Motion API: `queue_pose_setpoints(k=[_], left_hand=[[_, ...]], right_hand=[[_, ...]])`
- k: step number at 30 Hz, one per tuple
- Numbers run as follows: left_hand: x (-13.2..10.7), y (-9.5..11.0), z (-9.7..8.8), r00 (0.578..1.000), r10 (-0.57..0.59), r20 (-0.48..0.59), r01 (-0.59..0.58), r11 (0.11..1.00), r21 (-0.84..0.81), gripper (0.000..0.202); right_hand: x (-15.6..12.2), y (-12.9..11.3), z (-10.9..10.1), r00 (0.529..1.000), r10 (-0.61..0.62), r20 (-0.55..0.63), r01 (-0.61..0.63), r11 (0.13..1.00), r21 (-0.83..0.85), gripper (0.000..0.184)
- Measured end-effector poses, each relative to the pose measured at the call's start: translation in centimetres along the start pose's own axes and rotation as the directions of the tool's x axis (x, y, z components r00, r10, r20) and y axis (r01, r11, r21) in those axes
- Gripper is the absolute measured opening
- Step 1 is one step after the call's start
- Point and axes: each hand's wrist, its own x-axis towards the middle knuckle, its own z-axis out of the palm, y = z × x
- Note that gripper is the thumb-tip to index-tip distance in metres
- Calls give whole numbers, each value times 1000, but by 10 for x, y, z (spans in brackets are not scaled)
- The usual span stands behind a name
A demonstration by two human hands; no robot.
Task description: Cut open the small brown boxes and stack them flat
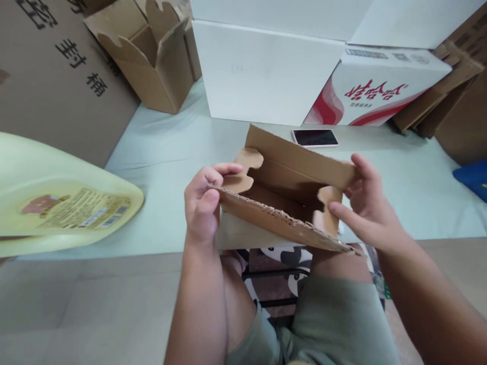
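Between my hands is a small brown cardboard box (pixel 281 218), tilted, its top open and its inside dark. The near edge is ragged, and notched flaps stick up at its left and right ends. My left hand (pixel 203 203) pinches the left end, thumb outside the near wall and index finger on the left flap. My right hand (pixel 367 203) grips the right end, thumb on the right flap and fingers behind the far wall. The box's underside is hidden.
A phone (pixel 315 137) lies beyond the box on the pale green cloth (pixel 160 213). White cartons (pixel 266 76) stand behind it, an open cardboard box (pixel 152 71) back left. At left are a large carton (pixel 57 91) and a yellow container (pixel 64 203); folded cardboard (pixel 437 96) leans at right.
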Motion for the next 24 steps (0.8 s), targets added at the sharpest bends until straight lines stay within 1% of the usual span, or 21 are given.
queue_pose_setpoints(k=[3,4,5,6,7,9,10,11,12,14,15,17,20,22,24], left_hand=[[-3,-4,-1,1000,12,17,-13,997,78,31],[-3,-6,-1,1000,23,16,-25,994,105,26],[-3,-7,-1,999,40,13,-42,990,136,22],[-3,-8,-1,998,58,12,-59,984,169,20],[-2,-10,-1,997,77,14,-78,976,202,21],[-1,-12,-1,994,101,31,-106,958,266,27],[0,-12,-1,994,100,47,-109,948,299,31],[1,-12,-2,993,94,66,-111,937,331,33],[1,-12,-2,992,88,87,-114,926,361,34],[2,-12,-3,989,72,128,-119,904,412,30],[3,-11,-3,988,65,141,-120,897,426,26],[3,-10,-4,988,47,149,-107,895,434,21],[4,-9,-4,990,14,141,-73,902,426,19],[4,-8,-4,991,8,136,-64,909,412,21],[3,-8,-4,991,11,132,-63,917,394,23]], right_hand=[[-8,3,22,999,-32,-24,36,983,181,103],[-10,3,27,999,-30,-37,37,971,236,107],[-12,3,29,998,-26,-55,40,961,273,107],[-13,2,30,997,-31,-67,49,957,285,100],[-14,2,29,996,-51,-67,67,961,269,85],[-15,2,25,994,-107,-27,110,976,190,44],[-15,2,23,992,-126,6,123,980,156,32],[-15,3,21,990,-140,33,135,981,137,33],[-15,3,20,988,-147,42,140,981,132,39],[-15,4,21,988,-156,12,154,980,126,45],[-14,4,22,986,-168,-9,168,980,111,44],[-14,6,26,979,-197,-49,200,978,61,34],[-14,8,32,970,-222,-97,223,975,2,24],[-15,10,35,969,-214,-123,216,976,4,26],[-17,10,38,969,-182,-169,191,981,40,35]])
